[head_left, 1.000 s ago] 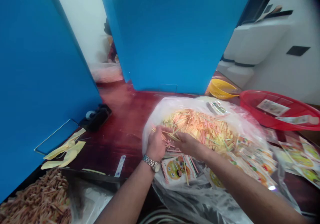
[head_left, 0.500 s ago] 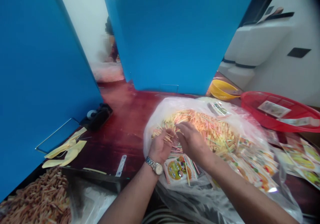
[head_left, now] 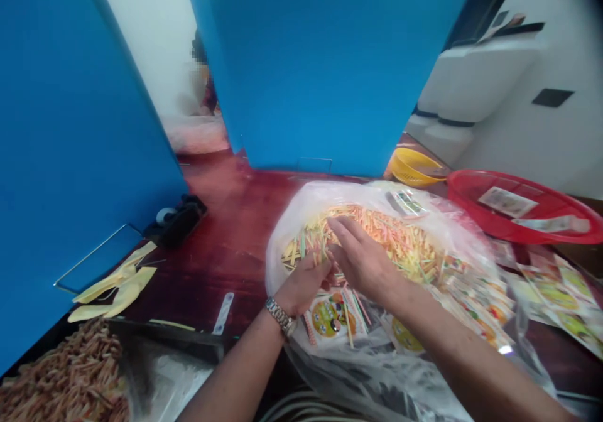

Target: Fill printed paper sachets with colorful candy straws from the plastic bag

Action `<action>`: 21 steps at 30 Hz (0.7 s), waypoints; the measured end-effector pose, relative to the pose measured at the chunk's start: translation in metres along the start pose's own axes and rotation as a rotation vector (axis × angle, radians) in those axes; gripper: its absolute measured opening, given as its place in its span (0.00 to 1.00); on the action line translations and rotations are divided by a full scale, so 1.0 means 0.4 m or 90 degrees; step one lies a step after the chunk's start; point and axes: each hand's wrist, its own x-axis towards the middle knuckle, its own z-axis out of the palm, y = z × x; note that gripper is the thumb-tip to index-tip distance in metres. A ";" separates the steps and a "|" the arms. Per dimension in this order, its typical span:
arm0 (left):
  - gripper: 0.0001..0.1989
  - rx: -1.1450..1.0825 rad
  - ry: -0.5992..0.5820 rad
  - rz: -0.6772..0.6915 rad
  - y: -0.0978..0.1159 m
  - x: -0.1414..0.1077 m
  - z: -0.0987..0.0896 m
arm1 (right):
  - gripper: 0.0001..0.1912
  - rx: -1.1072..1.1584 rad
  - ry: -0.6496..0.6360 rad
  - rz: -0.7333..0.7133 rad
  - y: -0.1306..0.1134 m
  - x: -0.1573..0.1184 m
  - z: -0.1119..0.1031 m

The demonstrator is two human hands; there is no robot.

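Note:
A heap of thin, short pastel sticks in yellow, orange, pink and green [head_left: 391, 246] lies in a clear plastic bag [head_left: 282, 259]. My right hand [head_left: 362, 262] rests on the heap with its fingers spread. Just below it, my left hand [head_left: 301, 287], wearing a metal wristwatch [head_left: 279, 315], reaches towards the right hand at the heap's near edge. Any sticks inside its fingers are hidden. Printed packets with round cartoon labels [head_left: 332, 318] lie under both hands, near the bag's front.
A dark red table [head_left: 235, 252] holds a red basket with papers [head_left: 518, 189], a yellow strainer [head_left: 414, 167], a tape dispenser [head_left: 176, 221], yellow gloves [head_left: 113, 290] and a tray of brown sticks [head_left: 66, 378]. Blue panels [head_left: 325, 64] stand behind; a person [head_left: 200, 76] sits beyond.
My right hand has moved farther onto the heap and spread its fingers. My left hand has turned from palm up towards its side and closed in on the right hand.

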 end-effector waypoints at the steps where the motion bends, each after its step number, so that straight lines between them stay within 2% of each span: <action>1: 0.12 0.026 -0.022 0.000 0.002 -0.001 0.000 | 0.12 -0.010 -0.071 -0.031 0.004 0.010 -0.004; 3: 0.12 0.050 -0.069 -0.018 0.006 -0.003 -0.001 | 0.07 -0.003 -0.196 -0.073 0.014 0.021 0.000; 5: 0.10 0.044 -0.097 -0.057 0.010 -0.008 -0.006 | 0.10 0.048 -0.239 -0.073 0.025 0.020 0.010; 8: 0.10 0.005 -0.122 -0.110 0.019 -0.020 -0.016 | 0.13 0.156 -0.152 -0.031 0.039 0.013 0.011; 11: 0.12 -0.014 -0.146 -0.144 0.025 -0.027 -0.021 | 0.16 0.183 -0.069 -0.019 0.041 0.016 -0.001; 14: 0.08 0.046 -0.135 -0.111 0.021 -0.021 -0.019 | 0.12 0.143 -0.153 -0.076 0.024 0.021 0.000; 16: 0.11 0.079 -0.111 -0.075 0.016 -0.013 -0.017 | 0.10 0.103 -0.210 -0.110 0.010 0.020 0.012; 18: 0.10 0.084 -0.091 -0.060 0.016 -0.005 -0.015 | 0.12 0.076 -0.208 -0.117 0.001 0.015 0.027; 21: 0.06 0.089 -0.086 -0.031 0.029 0.003 -0.007 | 0.10 0.102 -0.168 -0.074 -0.005 0.009 0.039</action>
